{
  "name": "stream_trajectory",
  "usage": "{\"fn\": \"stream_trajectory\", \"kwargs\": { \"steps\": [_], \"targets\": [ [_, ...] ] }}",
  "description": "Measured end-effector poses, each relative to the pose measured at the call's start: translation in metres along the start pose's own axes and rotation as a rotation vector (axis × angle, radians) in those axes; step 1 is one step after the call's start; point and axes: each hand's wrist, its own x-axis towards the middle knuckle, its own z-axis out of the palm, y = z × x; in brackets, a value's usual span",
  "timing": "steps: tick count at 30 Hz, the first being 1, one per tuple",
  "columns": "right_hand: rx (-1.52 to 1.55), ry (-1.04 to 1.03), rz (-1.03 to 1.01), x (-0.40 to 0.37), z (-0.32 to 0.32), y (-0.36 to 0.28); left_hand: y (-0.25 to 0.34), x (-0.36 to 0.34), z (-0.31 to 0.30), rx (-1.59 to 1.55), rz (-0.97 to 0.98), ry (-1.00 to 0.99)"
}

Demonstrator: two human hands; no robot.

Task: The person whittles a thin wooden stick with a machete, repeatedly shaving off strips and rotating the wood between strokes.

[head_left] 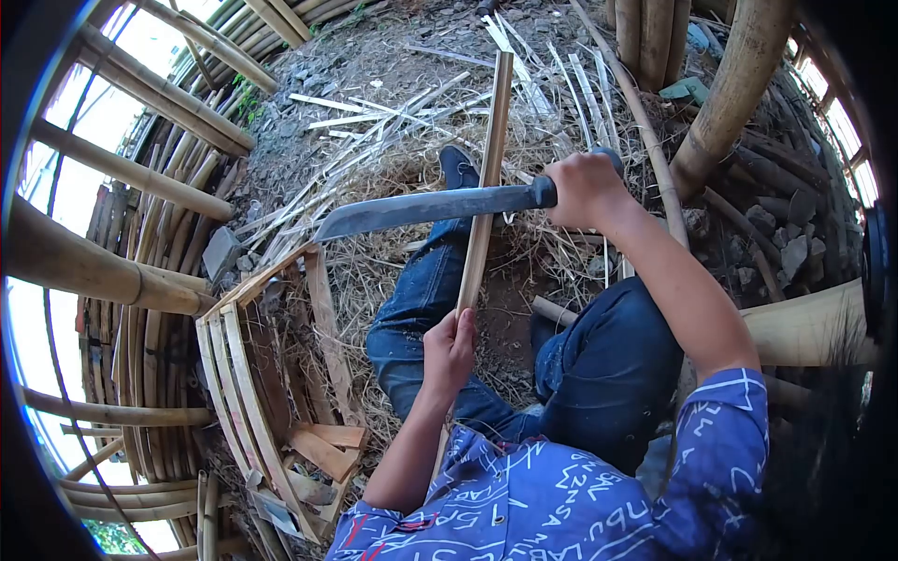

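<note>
My left hand (449, 355) is closed around the lower part of a long, narrow bamboo strip (497, 117), which slants up and away from me between my legs. In my right hand (587, 190) is the dark handle of a machete, fingers wrapped round it. The machete's long blade (402, 211) points left and crosses the strip at about mid-length, overlapping it in this view. Below the blade are my legs in blue jeans (412, 299), dusted with shavings, and a dark shoe (458, 168) shows just beyond it.
A slatted wooden crate (238, 383) holding wood pieces (323, 453) stands at the left. Pale split strips (374, 117) and curly shavings (365, 182) cover the ground ahead. Thick bamboo poles (734, 98) rise at the right, near broken stones (800, 248). More poles (140, 173) line the left side.
</note>
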Motion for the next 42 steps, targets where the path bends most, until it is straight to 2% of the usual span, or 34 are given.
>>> {"fn": "stream_trajectory", "kwargs": {
  "steps": [3, 9, 16, 20, 22, 23, 26, 28, 30, 32, 34, 36, 38, 39, 42],
  "targets": [
    [-0.02, -0.007, 0.04, -0.003, -0.003, 0.0, 0.008, 0.0, 0.0, -0.001, -0.017, -0.014],
    [-0.049, 0.034, -0.007, -0.002, -0.006, 0.002, 0.005, -0.002, -0.001, -0.007, -0.015, -0.02],
    [-0.006, -0.033, -0.137, -0.009, -0.006, -0.028, 0.003, -0.007, -0.01, -0.041, -0.05, -0.012],
    [-0.076, -0.094, -0.223, -0.004, -0.003, -0.032, 0.004, -0.011, -0.011, 0.021, -0.004, 0.01],
    [-0.024, 0.017, -0.117, -0.001, -0.004, -0.022, 0.005, -0.015, -0.012, 0.04, 0.004, 0.02],
    [0.009, -0.027, 0.035, 0.004, -0.005, -0.013, 0.009, -0.014, -0.012, 0.008, -0.015, 0.021],
    [-0.053, 0.083, 0.034, 0.0, 0.006, 0.006, 0.01, -0.008, -0.009, -0.007, -0.011, 0.013],
    [-0.059, 0.138, 0.01, -0.003, 0.003, 0.007, 0.009, -0.004, -0.006, 0.018, 0.016, 0.002],
    [0.008, 0.052, -0.025, -0.007, -0.001, -0.001, 0.006, -0.006, -0.006, -0.015, -0.017, 0.004],
    [-0.016, 0.052, -0.058, -0.01, 0.0, -0.016, 0.01, -0.006, -0.008, -0.03, -0.014, -0.017],
    [-0.053, -0.03, -0.211, -0.008, 0.0, -0.031, 0.01, -0.01, -0.013, -0.048, -0.015, -0.019],
    [-0.072, -0.024, -0.269, 0.0, -0.003, -0.032, 0.011, -0.011, -0.017, 0.031, 0.024, 0.038],
    [-0.003, 0.052, -0.115, 0.011, -0.003, -0.018, 0.008, -0.013, -0.021, 0.02, 0.009, 0.051],
    [0.066, 0.003, 0.066, 0.013, -0.011, -0.016, 0.007, -0.013, -0.022, 0.005, 0.003, 0.055],
    [0.035, 0.093, 0.061, 0.003, -0.007, -0.008, 0.003, -0.006, -0.016, -0.023, -0.026, 0.019]
  ]
}}
